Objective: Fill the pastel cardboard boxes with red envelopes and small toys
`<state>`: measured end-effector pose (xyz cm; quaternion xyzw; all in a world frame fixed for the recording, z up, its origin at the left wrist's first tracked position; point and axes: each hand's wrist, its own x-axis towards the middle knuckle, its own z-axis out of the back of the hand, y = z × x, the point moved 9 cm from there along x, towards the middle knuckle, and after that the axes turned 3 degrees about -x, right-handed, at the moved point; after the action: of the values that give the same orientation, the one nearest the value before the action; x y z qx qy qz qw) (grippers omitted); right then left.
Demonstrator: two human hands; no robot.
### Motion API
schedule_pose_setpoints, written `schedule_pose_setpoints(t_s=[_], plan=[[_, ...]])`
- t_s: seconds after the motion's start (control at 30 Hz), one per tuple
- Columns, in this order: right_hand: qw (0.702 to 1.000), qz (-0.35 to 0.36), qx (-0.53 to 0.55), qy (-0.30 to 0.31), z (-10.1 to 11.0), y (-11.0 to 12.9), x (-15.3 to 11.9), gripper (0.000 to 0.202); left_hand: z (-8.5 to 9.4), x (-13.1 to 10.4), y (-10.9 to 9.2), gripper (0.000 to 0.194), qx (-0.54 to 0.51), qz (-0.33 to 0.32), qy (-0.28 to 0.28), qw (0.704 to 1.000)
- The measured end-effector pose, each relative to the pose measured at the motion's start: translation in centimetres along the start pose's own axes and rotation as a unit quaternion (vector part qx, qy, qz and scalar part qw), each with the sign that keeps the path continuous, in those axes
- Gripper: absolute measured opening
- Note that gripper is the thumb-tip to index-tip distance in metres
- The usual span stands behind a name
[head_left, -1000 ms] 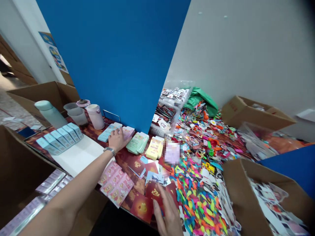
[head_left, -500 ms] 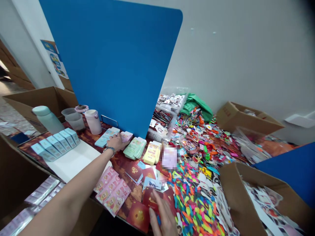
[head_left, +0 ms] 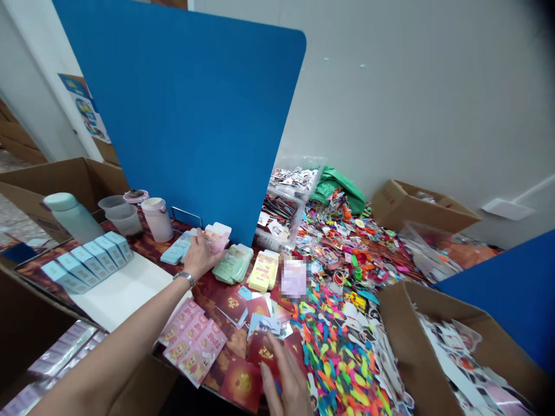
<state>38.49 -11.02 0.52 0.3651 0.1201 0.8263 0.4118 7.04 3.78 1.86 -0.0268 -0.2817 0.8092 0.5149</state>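
Observation:
My left hand (head_left: 200,257) reaches across the table with its fingers closed on a small pink card box (head_left: 218,237), which tilts up from the row of stacks. Left of it lies a blue stack of flat boxes (head_left: 176,248); to its right are a green stack (head_left: 234,264) and a yellow stack (head_left: 263,271). My right hand (head_left: 287,378) hovers low at the front with fingers stretched apart, holding nothing that I can see. Beneath and beside it lie dark red cards (head_left: 241,382). Pink printed packets (head_left: 195,349) overlap at the table's front edge.
A blue partition (head_left: 186,115) stands behind the stacks. Light blue boxes (head_left: 89,263), a mint bottle (head_left: 71,216) and a pink-white cup (head_left: 157,219) occupy the left. Colourful small pieces (head_left: 347,358) are heaped on the right beside an open carton (head_left: 403,346).
My left hand has lifted the pink card box, which now tilts upward and shows more of its face. My right hand stays nearly in place. The view has shifted slightly right.

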Motion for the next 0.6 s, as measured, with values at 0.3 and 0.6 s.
schedule_pose_setpoints(t_s=[0.3, 0.6], plan=[[0.998, 0.034, -0.022, -0.053, 3.1, 2.8, 6.5, 0.056, 1.4, -11.8, -8.8, 0.055, -0.143, -0.181, -0.01, 0.973], [0.994, -0.057, 0.086, -0.024, 4.2, 1.2, 5.4, 0.029, 2.0, -18.5, -13.8, 0.071, -0.19, -0.344, 0.054, 0.918]])
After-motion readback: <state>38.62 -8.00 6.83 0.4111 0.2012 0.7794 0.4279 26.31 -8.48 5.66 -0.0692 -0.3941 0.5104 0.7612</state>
